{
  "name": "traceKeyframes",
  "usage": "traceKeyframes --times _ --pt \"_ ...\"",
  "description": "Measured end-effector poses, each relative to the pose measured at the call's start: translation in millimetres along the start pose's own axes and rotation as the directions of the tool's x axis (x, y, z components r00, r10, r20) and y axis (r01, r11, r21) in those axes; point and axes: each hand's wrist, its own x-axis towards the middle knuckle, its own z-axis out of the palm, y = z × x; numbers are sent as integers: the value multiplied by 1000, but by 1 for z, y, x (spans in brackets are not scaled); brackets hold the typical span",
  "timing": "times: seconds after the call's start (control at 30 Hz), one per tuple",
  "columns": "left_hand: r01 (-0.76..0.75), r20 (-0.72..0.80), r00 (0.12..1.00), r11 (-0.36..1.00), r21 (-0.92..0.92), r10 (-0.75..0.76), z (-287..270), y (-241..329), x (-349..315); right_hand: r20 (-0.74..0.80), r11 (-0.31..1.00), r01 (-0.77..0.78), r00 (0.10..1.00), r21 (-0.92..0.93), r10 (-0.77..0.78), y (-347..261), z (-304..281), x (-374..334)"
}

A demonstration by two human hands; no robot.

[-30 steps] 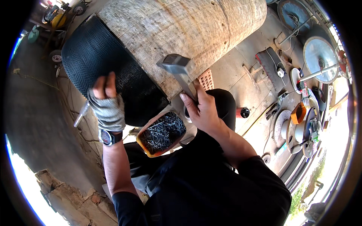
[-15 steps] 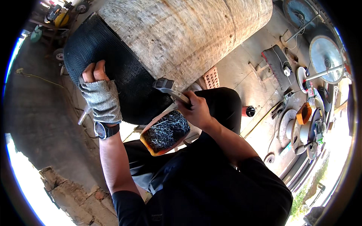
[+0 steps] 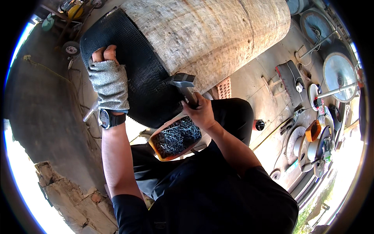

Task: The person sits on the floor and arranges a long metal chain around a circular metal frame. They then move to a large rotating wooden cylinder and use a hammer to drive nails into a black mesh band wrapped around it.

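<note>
My left hand [image 3: 107, 80], in a grey cloth glove that leaves the fingertips bare, lies against a black ribbed rubber sheet [image 3: 146, 74]. Its visible fingers bend down toward the sheet; whatever they may pinch is hidden. This sheet covers the near left end of a large, worn, pale-brown drum [image 3: 202, 35]. In my right hand [image 3: 202, 113] is a hammer [image 3: 183, 80], gripped by the handle, its head over the sheet's right edge. Below the hammer, an orange-rimmed container [image 3: 163, 157] full of loose metal nails [image 3: 175, 136] sits by my legs.
A perforated brick [image 3: 224, 89] stands beside the drum. On the floor to the right are a dark cushion [image 3: 290, 84], a red-and-black can [image 3: 258, 124], cable spools [image 3: 298, 136] and round metal discs [image 3: 339, 74]. A dark sheet [image 3: 39, 105] spreads at left, near broken masonry [image 3: 70, 195].
The view has shifted, so the drum and container sit farther right. My left hand has moved slightly forward along the rubber sheet. The hammer has turned in my right hand, its handle now steeper.
</note>
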Motion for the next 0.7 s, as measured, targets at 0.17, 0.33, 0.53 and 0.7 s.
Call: traceKeyframes --times 0.17,0.33,0.53,0.7 --pt "35 29 999 999 -21 -35 1 -8 1 -123 977 175 974 -120 -190 -12 1 0" --pt "5 -49 999 999 -42 -7 0 -6 11 -101 934 284 945 -215 -310 3 -8 6" --pt "-81 -135 989 993 -89 69 -11 -2 18 -61 976 163 983 -144 -173 -7 -16 12" --pt "-45 -86 995 997 -69 39 -9 -6 16 -47 997 55 997 -47 -58 -9 -21 15"
